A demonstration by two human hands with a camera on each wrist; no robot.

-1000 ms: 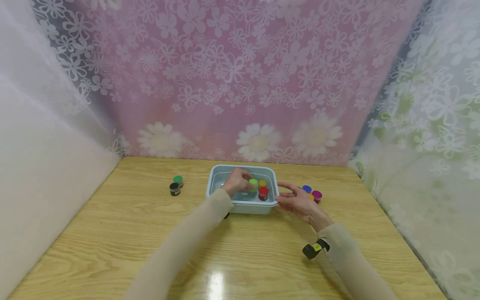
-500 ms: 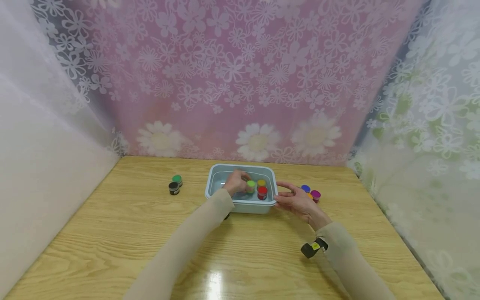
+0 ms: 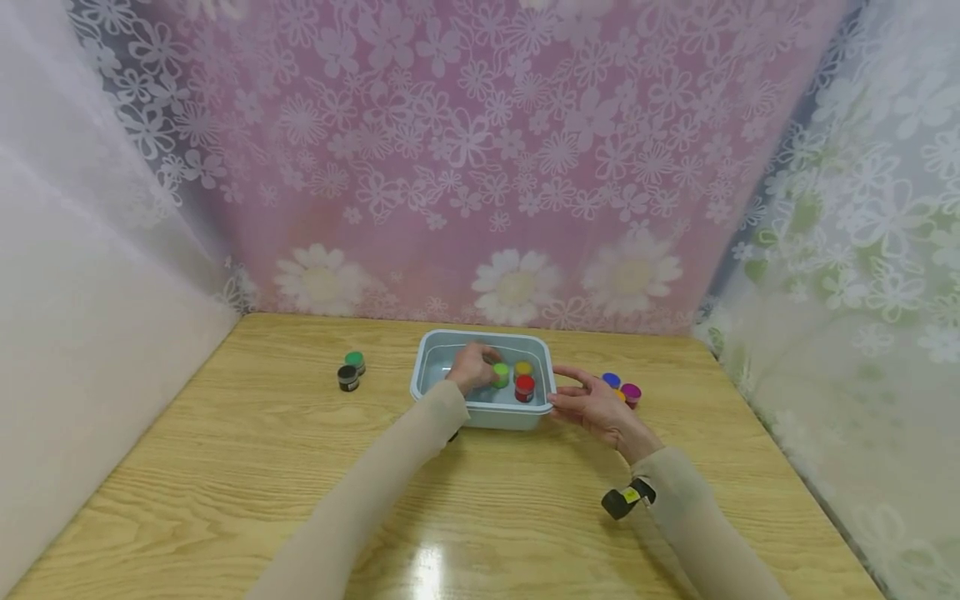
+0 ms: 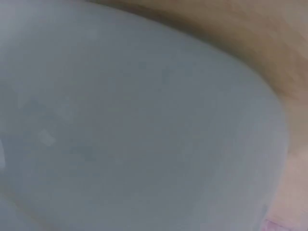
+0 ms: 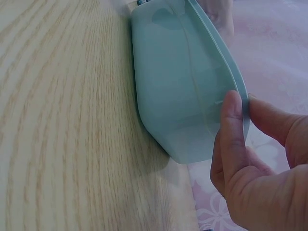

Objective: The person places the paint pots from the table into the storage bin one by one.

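Note:
Inside a light blue-grey plastic tub (image 3: 510, 418), my left hand (image 3: 470, 368) reaches in and holds a small jar with a light-green lid (image 3: 500, 374) between thumb and fingers. Right beside it stand a yellow-lidded jar (image 3: 522, 367) and a red-lidded jar (image 3: 524, 387). My right hand (image 3: 592, 407) grips the tub's right rim; in the right wrist view the thumb and fingers (image 5: 232, 130) pinch that rim from both sides. A blurred grey tub wall (image 4: 154, 115) fills most of the left wrist view, so the left fingers are hidden there.
On the wooden table (image 3: 480, 500), a green-lidded jar (image 3: 355, 362) and a black-lidded jar (image 3: 348, 377) stand left of the tub. Behind my right hand are blue-lidded (image 3: 611, 380), purple-lidded (image 3: 631, 394) and partly hidden orange-lidded jars. Flowered curtains (image 3: 465, 167) enclose the table.
The light-green-lidded jar has moved slightly left and down inside the tub with my left hand, a little away from the yellow one. My right hand keeps its hold on the rim.

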